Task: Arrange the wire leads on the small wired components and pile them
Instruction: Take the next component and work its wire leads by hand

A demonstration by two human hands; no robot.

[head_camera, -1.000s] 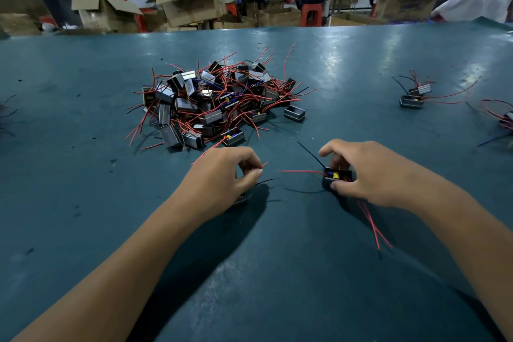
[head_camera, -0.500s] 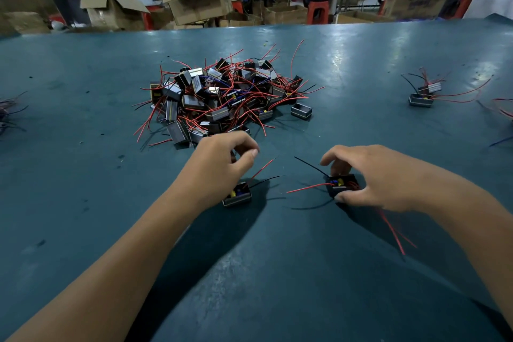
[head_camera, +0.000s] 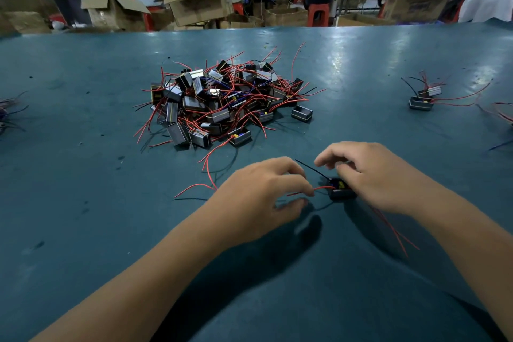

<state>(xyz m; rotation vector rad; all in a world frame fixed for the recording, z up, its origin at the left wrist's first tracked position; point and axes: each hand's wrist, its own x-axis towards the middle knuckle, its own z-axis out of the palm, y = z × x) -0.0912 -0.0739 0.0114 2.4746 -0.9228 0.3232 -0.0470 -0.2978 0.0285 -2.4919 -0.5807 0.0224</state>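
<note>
A small black wired component [head_camera: 342, 191] sits on the teal table [head_camera: 83, 203] in front of me. My right hand [head_camera: 374, 178] grips it from the right with thumb and curled fingers. Its red leads [head_camera: 394, 230] trail back under my right wrist, and a black lead [head_camera: 311, 168] points up and left. My left hand [head_camera: 261, 197] is curled just left of it, fingertips on a red lead [head_camera: 319, 189]. A red wire [head_camera: 194, 186] and a black one trail from under this hand, which hides a second component. The big tangled pile of components [head_camera: 222, 103] lies beyond.
A single component [head_camera: 302, 114] lies at the pile's right edge. A small group of components [head_camera: 422, 100] with long red leads sits at the far right, and more wires show at both table edges. People and cardboard boxes [head_camera: 194, 3] stand beyond the table.
My left hand has moved right across the table, dragging its wires, and now meets my right hand at the black component. The right hand has stayed on that component.
</note>
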